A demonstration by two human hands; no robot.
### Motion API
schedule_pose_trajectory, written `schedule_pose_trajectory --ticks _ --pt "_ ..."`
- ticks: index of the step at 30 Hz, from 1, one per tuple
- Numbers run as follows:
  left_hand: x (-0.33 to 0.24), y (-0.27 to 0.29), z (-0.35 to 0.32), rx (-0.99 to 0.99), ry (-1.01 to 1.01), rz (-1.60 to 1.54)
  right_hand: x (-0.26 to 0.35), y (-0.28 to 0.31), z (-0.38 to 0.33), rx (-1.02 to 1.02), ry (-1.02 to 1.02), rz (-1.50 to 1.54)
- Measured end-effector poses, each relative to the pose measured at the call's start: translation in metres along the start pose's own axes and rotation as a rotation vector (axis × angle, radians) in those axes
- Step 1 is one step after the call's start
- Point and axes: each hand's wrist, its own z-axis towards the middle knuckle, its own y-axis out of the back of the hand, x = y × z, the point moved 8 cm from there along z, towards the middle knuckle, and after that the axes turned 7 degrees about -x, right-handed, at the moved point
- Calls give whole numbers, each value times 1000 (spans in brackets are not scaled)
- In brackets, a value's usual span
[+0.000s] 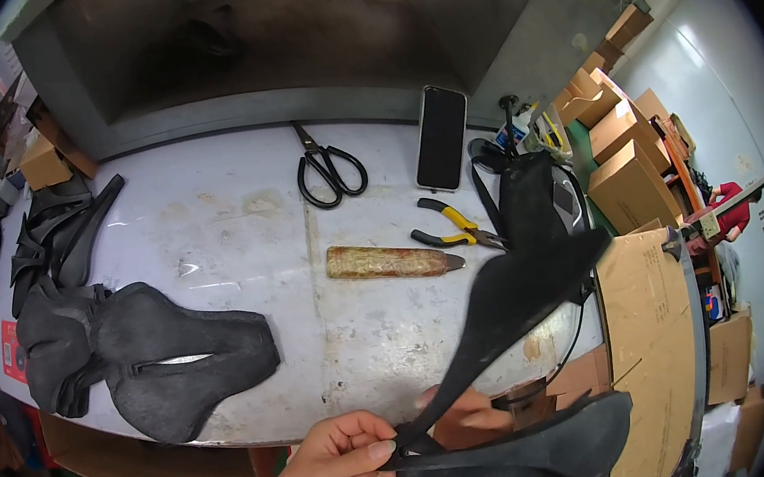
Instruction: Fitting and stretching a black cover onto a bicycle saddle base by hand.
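At the table's near edge, my left hand (337, 460) is closed, pinching the narrow end of a black bicycle saddle cover (522, 307). One wide part of the cover rises to the right over the table. Another wide black part (529, 453) stretches right below it, in front of the edge. My right hand (468, 412) is behind the cover, partly hidden and smeared, so its grip does not show. On the left of the table lies a flat black saddle cover (187, 350) with a slit down its middle. More such black pieces (60, 346) are stacked beside it.
Black-handled scissors (330, 171), a phone (441, 137), yellow-and-black pliers (456, 225) and a tape-wrapped tool (389, 261) lie on the white table (238, 217). A black bag-like item (528, 194) sits at right. Cardboard boxes (630, 182) and another person (729, 210) are beyond.
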Motion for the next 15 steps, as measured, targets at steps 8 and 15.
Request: schedule_pose_trajectory --ticks 8,15 --pt "6 -5 -1 7 34 -20 20 -33 -11 755 180 -331" --pt "-5 1 -2 -106 -102 51 -1 -37 5 885 -267 -225"
